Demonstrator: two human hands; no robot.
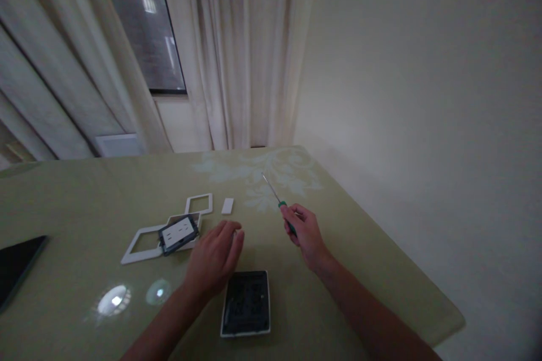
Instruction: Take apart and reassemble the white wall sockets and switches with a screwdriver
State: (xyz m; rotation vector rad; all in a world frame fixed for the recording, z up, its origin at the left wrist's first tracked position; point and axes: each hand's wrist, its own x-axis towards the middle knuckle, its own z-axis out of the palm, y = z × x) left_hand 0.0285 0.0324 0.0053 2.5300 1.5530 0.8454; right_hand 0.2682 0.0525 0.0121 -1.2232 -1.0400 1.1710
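Observation:
My right hand (305, 232) is closed round the green handle of a screwdriver (275, 198), whose thin metal shaft points up and away over the table. My left hand (215, 258) hovers palm down with fingers loosely curled, holding nothing, just right of a dark socket module (178, 234) that lies on a white frame (139, 245). A black wall-plate unit with a white rim (246, 303) lies face up below and between my hands.
A small square white frame (199, 203) and a small white cover piece (227, 206) lie farther back on the green table (84, 197). A dark tablet (17, 265) sits at the left edge. The table's right edge drops off near the wall; curtains hang behind.

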